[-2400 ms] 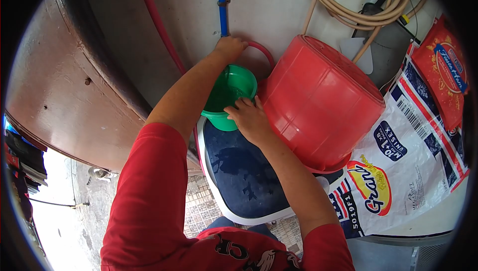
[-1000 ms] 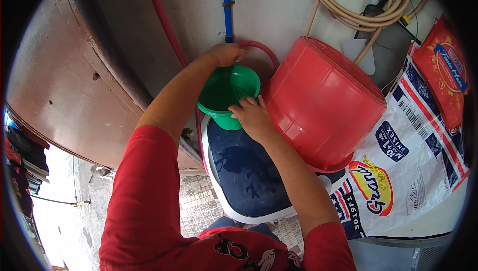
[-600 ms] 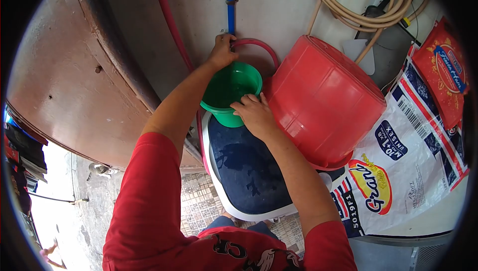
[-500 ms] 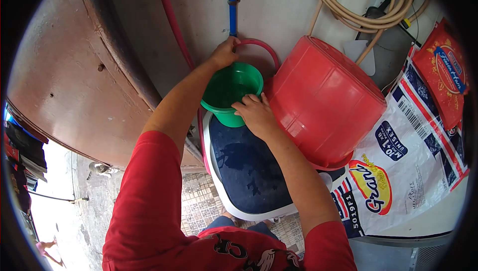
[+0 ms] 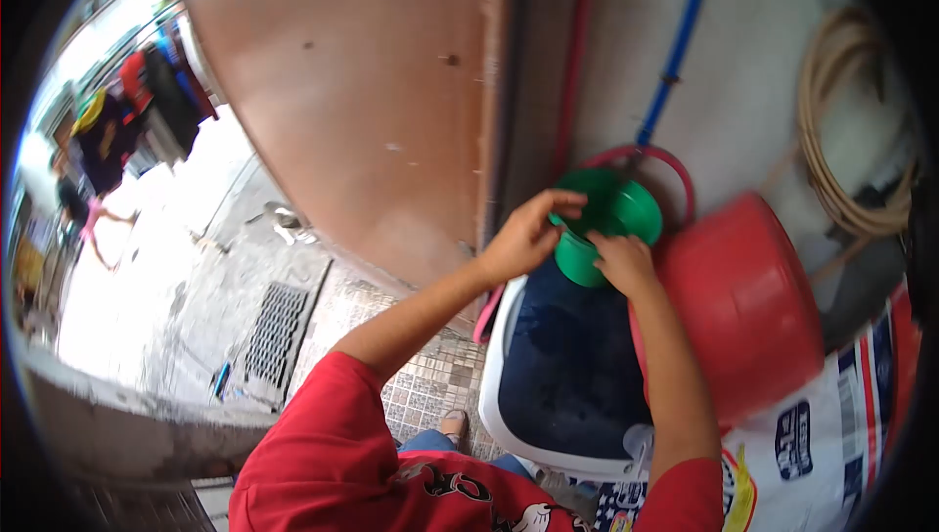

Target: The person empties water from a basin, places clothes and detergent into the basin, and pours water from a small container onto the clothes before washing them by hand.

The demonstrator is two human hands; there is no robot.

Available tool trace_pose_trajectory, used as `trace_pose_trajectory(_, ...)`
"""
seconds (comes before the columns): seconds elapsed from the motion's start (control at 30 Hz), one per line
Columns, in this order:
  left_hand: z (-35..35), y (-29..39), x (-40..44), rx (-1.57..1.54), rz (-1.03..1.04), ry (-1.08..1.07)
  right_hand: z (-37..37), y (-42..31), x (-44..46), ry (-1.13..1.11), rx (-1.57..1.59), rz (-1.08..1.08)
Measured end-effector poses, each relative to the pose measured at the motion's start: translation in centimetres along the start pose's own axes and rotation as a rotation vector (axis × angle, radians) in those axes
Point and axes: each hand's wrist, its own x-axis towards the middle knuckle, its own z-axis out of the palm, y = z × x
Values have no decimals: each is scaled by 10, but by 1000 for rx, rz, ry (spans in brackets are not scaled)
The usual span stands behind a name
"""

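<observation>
A round green tub (image 5: 641, 211) stands on the dark blue lid (image 5: 558, 366) of a white-bodied appliance or container, beneath the blue pipe. My left hand (image 5: 528, 236) is at the tub's left side, fingers stretched over the rim and thumb apart, with nothing seen in it. At the near rim, my right hand (image 5: 624, 263) has its fingers bent over the edge, gripping it. The tub's contents are hard to make out, as the hands and blur hide part of the inside. A curved pink hose (image 5: 675, 168) arches behind the tub.
An upturned red bucket (image 5: 738, 307) stands right of the tub, against a white printed plastic bag (image 5: 831, 434). A blue pipe (image 5: 677, 53) and a coiled tan hose (image 5: 817, 111) are on the wall. At left are a brown metal panel (image 5: 362, 92), hanging clothes and a person outside.
The view has swung left, showing more of the street. My left hand has left the pipe's lower end and come down to the tub's left rim. My right hand stays at the near rim.
</observation>
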Motion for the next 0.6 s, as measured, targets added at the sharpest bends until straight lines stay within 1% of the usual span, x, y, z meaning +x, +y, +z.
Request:
trace_pose_trajectory(0.03,-11,8,-32,33,-97,24,0,4,4,-55,75,-31)
trace_pose_trajectory(0.1,-29,15,-108,112,-272,131,-9,1,7,-127,90,-20)
trace_pose_trajectory(0.13,-35,11,-148,148,-348,194,-6,6,8,-114,122,-55)
trace_pose_trajectory(0.17,-39,15,-189,170,-446,265,-5,8,7,-64,133,-84)
trace_pose_trajectory(0.2,-40,26,-233,176,-549,324,-1,13,8,-68,133,-111)
trace_pose_trajectory(0.23,-37,42,-274,233,-629,416,-7,7,8,-154,120,-67)
trace_pose_trajectory(0.27,-30,58,-309,280,-708,500,-3,10,9,-146,129,-120)
trace_pose_trajectory(0.33,-11,92,-374,165,-848,761,3,19,9,-113,152,-118)
trace_pose_trajectory(0.4,9,117,-438,212,-980,940,-3,20,8,-141,178,-143)
trace_pose_trajectory(0.47,32,139,-496,119,-1064,1172,-1,26,14,-163,208,-160)
trace_pose_trajectory(0.53,61,177,-518,26,-1073,1469,8,36,22,-106,299,-283)
trace_pose_trajectory(0.57,71,183,-542,-2,-1065,1598,-12,23,18,-203,337,-230)
trace_pose_trajectory(0.6,81,184,-567,-32,-1050,1724,-11,23,19,-200,336,-240)
